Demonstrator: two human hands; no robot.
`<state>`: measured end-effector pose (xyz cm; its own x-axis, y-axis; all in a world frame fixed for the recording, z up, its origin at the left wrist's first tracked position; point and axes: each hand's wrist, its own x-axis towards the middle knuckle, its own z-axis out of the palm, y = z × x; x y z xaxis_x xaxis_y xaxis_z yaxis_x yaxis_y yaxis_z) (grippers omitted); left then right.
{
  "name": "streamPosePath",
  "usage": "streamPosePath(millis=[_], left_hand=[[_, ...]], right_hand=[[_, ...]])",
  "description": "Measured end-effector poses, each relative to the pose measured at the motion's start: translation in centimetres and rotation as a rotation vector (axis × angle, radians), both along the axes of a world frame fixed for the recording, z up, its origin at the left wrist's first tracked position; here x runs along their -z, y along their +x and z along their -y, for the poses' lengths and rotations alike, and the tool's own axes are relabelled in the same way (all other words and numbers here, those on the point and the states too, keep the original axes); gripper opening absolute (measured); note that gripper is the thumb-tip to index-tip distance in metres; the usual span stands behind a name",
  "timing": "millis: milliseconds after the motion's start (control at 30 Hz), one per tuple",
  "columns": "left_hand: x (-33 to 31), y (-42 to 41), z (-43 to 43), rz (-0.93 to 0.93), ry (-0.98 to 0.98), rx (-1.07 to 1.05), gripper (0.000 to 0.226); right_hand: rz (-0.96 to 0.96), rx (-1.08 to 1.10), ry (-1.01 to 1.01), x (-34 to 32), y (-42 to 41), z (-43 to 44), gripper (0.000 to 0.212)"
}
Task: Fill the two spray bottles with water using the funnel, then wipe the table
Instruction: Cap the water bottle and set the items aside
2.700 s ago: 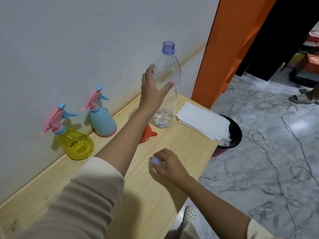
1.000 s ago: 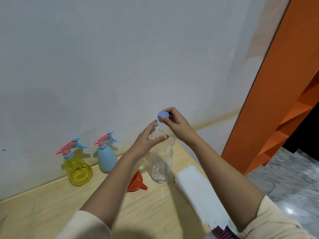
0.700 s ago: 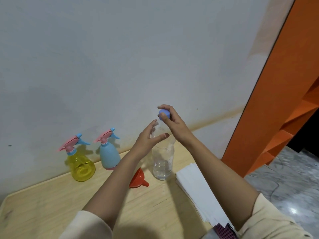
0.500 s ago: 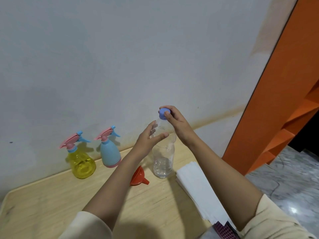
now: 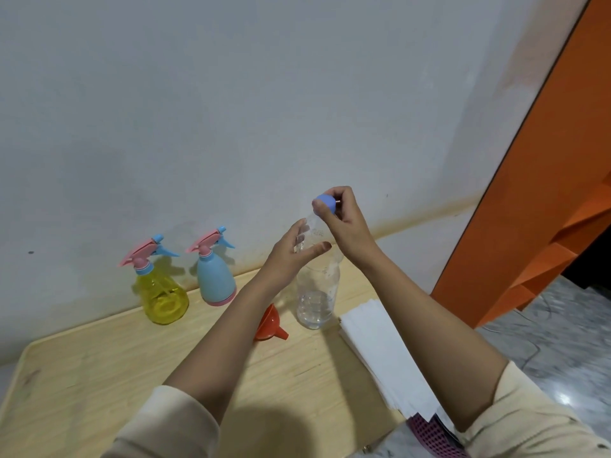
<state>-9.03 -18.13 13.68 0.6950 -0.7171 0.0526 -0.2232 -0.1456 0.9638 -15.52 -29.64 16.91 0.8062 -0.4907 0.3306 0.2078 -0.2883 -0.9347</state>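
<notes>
A clear plastic water bottle (image 5: 317, 292) stands upright on the wooden table (image 5: 99, 375), nearly empty. My left hand (image 5: 291, 256) grips its upper part. My right hand (image 5: 344, 219) pinches the blue cap (image 5: 325, 202) sitting on the bottle's neck. An orange funnel (image 5: 271, 325) lies on its side just left of the bottle's base. Two spray bottles stand by the wall: a yellow one (image 5: 162, 292) and a light blue one (image 5: 215, 276), both with pink trigger heads on.
A stack of white paper cloths (image 5: 380, 352) lies right of the bottle, reaching over the table's right edge. A purple mesh basket (image 5: 429, 434) shows below that edge. An orange door frame (image 5: 545, 193) stands at the right, marble floor beyond.
My right hand picked the blue cap off the table and brought it onto the bottle's neck, where it now grips it. The left hand kept holding the bottle. The camera tilted up.
</notes>
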Motion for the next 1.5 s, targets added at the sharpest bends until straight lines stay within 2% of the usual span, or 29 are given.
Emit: streamPosePath(millis=[100,267,467,833,900,1000,1100,1200,1333,1433,1500], left_hand=[[0.1,0.0,-0.1,0.004,0.017,0.007,0.075],[0.2,0.0,-0.1,-0.015,0.011,0.015,0.074],[0.0,-0.2,0.2,0.006,0.017,0.042,0.072],[0.0,-0.2,0.6,0.034,0.033,0.029,0.073],[0.2,0.1,0.5,0.041,0.047,0.062,0.080],[1.7,1.3,-0.3,0.024,0.096,0.148,0.112],[4.5,2.6,-2.0,0.020,0.190,0.178,0.130],[8.1,4.2,-4.0,0.149,0.409,0.243,0.121],[12.9,5.9,-6.8,0.363,0.727,0.409,0.105],[14.7,6.3,-7.2,0.591,0.863,0.448,0.094],[15.3,6.4,-6.8,0.722,0.877,0.439,0.085]], right_hand=[[-0.012,-0.073,0.010,0.3,-0.4,0.2,0.018],[0.001,-0.023,0.021,0.4,-0.2,0.3,0.009],[-0.004,0.057,-0.041,0.1,-0.3,0.4,0.024],[0.029,0.137,-0.054,0.2,-0.2,-0.1,0.026],[0.031,0.108,-0.038,0.4,-0.2,0.0,0.024],[0.033,0.093,-0.050,1.1,-0.3,-0.1,0.027],[0.005,0.128,-0.093,2.6,-0.8,-0.3,0.051],[-0.028,0.186,-0.041,5.1,-1.3,-0.7,0.078],[-0.112,0.204,0.052,9.3,-1.4,-1.7,0.104],[-0.173,0.235,0.041,11.8,-0.8,-2.1,0.106],[-0.208,0.266,0.049,12.3,-0.2,-2.3,0.092]])
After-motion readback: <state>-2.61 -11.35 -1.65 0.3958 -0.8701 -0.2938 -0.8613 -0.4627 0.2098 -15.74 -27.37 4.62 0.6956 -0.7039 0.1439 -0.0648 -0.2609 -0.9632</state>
